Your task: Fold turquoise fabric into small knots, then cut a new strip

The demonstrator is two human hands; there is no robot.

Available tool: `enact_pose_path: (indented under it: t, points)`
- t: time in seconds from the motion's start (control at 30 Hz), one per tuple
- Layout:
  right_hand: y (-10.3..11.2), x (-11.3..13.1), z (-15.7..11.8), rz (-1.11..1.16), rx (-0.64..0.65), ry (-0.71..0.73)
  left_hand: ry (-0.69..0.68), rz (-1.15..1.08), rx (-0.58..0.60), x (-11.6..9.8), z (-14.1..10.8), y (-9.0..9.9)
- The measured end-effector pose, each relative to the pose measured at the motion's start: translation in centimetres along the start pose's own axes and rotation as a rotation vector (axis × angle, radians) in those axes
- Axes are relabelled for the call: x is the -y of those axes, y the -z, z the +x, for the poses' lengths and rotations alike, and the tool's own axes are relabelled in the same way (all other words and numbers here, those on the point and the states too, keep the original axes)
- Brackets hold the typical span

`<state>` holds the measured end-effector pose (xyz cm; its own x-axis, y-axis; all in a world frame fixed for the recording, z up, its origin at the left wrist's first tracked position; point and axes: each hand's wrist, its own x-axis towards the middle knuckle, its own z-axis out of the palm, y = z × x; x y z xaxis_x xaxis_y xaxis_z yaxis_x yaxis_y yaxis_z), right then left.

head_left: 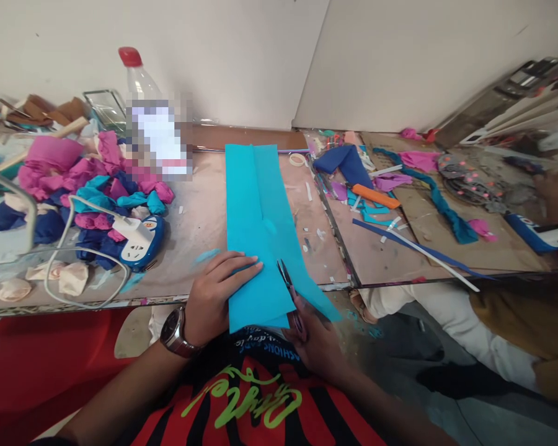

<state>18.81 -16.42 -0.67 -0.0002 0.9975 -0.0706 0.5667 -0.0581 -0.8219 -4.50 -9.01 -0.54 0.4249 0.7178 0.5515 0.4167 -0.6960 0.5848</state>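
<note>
A long turquoise sheet [255, 204], paper or thin cloth, lies lengthwise on the table with its near end hanging past the front edge. A fold or seam runs down its upper part. My left hand [223, 288], with a watch on the wrist, holds the sheet's left side. Its fingers lie over the top, and the thumb is hidden, seemingly beneath the sheet. In my right hand [314, 337] is a pair of scissors [286, 279] with dark blades pointing away from me, slightly apart. The blades are at a cut that parts the sheet's near right side into two flaps.
Pink, blue and cream fabric bundles [65, 167] lie left, beside a power strip [142, 244] with a cord. Behind stand a bottle [139, 74] and a lit phone [160, 139]. Rightward are an orange-handled cutter [376, 196], scraps and another person's hand [555, 192].
</note>
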Motion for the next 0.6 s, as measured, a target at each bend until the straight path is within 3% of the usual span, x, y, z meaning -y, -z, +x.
enact_pose_path:
  t: [0.23,0.4,0.6]
  points:
    - [-0.1,0.8,0.5,0.179,0.049,-0.174,0.005,0.03,0.011,0.0,-0.1,-0.1]
    - [-1.2,1.5,0.2,0.48,0.108,-0.301,0.004,0.013,0.002,0.0,0.0,-0.1]
    - [-2.4,1.4,0.1,0.693,0.17,-0.362,0.05,0.022,-0.015,-0.4,0.2,0.2]
